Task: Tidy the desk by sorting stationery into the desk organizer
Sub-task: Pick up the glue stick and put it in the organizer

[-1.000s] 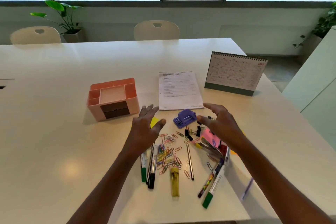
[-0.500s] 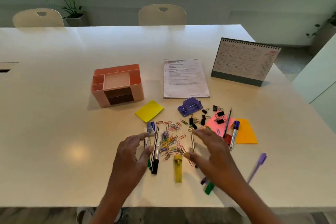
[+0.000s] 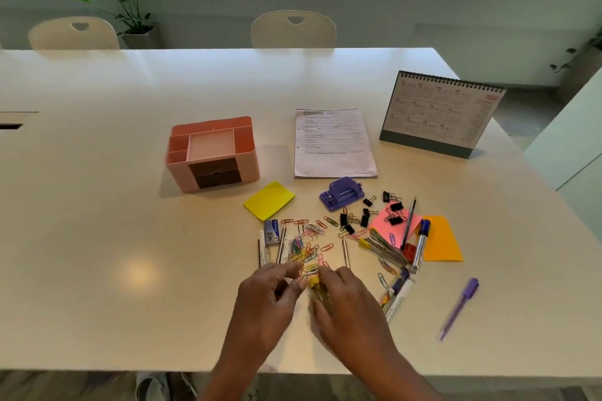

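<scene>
A pink desk organizer (image 3: pixel 182 172) with dark drawers stands left of the middle of the white table (image 3: pixel 97 238). Loose stationery lies in front of it: coloured paper clips (image 3: pixel 309 247), black binder clips (image 3: pixel 365 218), pens (image 3: pixel 281 247), a blue-capped marker (image 3: pixel 420 241). My left hand (image 3: pixel 264 306) curls its fingers over the near ends of the pens. Just to its right, my right hand (image 3: pixel 348 312) grips a yellow highlighter (image 3: pixel 315 283), which is mostly hidden.
Also on the table are a purple hole punch (image 3: pixel 340 194), yellow (image 3: pixel 268 200), pink (image 3: pixel 391 221) and orange (image 3: pixel 441 239) sticky notes, a small blue box (image 3: pixel 272 231), a purple pen (image 3: pixel 459 308), a printed sheet (image 3: pixel 332 143) and a desk calendar (image 3: pixel 439 114). Chairs stand behind the table.
Both hands drew back from above the pile toward the near edge, lowered and closed in; the left now curls over the pen ends and the right grips the yellow highlighter.
</scene>
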A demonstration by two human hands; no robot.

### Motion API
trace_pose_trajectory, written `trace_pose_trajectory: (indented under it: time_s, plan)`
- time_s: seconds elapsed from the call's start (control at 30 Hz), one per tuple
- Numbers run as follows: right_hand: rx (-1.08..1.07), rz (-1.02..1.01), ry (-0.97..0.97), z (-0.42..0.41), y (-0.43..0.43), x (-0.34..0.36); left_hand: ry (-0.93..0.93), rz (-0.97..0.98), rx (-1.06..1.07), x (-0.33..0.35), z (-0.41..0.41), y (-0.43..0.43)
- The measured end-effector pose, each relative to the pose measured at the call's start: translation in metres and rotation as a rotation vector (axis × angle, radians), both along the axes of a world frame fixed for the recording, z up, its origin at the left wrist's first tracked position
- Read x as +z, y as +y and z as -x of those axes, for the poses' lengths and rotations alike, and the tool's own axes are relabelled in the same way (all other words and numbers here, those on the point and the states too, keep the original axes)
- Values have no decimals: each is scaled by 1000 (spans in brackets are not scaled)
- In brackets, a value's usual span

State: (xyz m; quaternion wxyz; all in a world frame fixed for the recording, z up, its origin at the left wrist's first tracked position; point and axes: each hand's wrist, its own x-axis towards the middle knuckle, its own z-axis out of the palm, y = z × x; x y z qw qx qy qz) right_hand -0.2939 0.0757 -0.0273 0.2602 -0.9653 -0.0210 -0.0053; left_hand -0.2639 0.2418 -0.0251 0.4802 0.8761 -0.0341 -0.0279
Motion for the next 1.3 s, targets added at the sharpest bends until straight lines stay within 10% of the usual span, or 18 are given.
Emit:
trace_pose_trajectory:
  time_s: [0.43, 0.8, 1.3]
  plan:
    - [339, 2, -328, -63, 22, 27, 115, 364, 167, 27, -17, 34]
    - [395, -426, -303, -155, 118, 46, -119, 555, 537, 40, -82, 81]
    - [253, -447, -341, -268, 179, 50, -303, -80, 496, 40, -207, 144]
